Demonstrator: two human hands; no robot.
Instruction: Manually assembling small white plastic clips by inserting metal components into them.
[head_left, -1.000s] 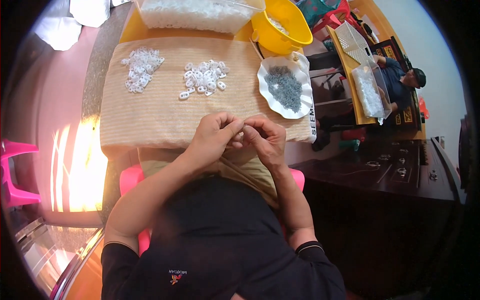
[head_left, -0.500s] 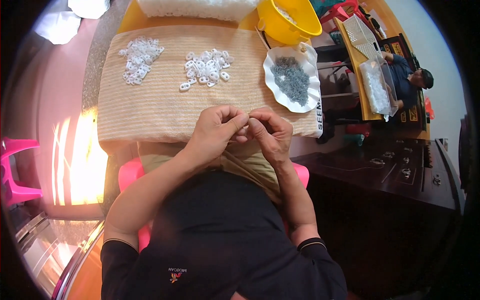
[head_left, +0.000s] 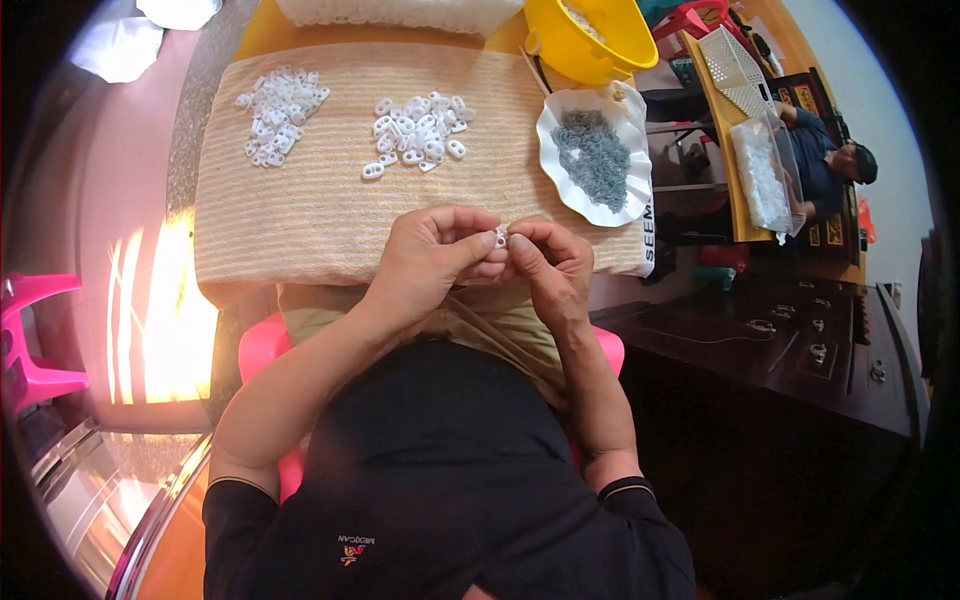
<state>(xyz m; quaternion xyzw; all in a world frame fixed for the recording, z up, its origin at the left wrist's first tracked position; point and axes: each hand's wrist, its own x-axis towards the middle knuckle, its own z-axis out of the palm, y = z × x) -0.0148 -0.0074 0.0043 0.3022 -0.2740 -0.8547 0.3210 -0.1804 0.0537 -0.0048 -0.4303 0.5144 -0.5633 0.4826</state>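
My left hand (head_left: 430, 255) and my right hand (head_left: 553, 265) meet just over the near edge of the towel. Pinched between their thumbs and fingers is a small white plastic piece with holes (head_left: 501, 239), partly hidden by the fingertips. Beyond them lies a pile of oval white two-hole plastic pieces (head_left: 415, 130), one of them a little apart on the near side. Farther left is a second pile of small white plastic parts (head_left: 280, 115). At the right, a white wavy-rimmed dish (head_left: 553, 155) holds many tiny grey parts (head_left: 592, 160), too small to name surely.
A striped beige towel (head_left: 300, 220) covers the table. Behind it stand a yellow basin (head_left: 590, 45) and a clear bag of white pieces (head_left: 400, 12). Right of the table, another person (head_left: 820, 165) sits by a clear bin (head_left: 765, 180). A dark cabinet (head_left: 760, 360) stands near right.
The white piece now shows between my fingertips, where before it was mostly hidden. My right hand has shifted slightly right, and the view has tilted a little.
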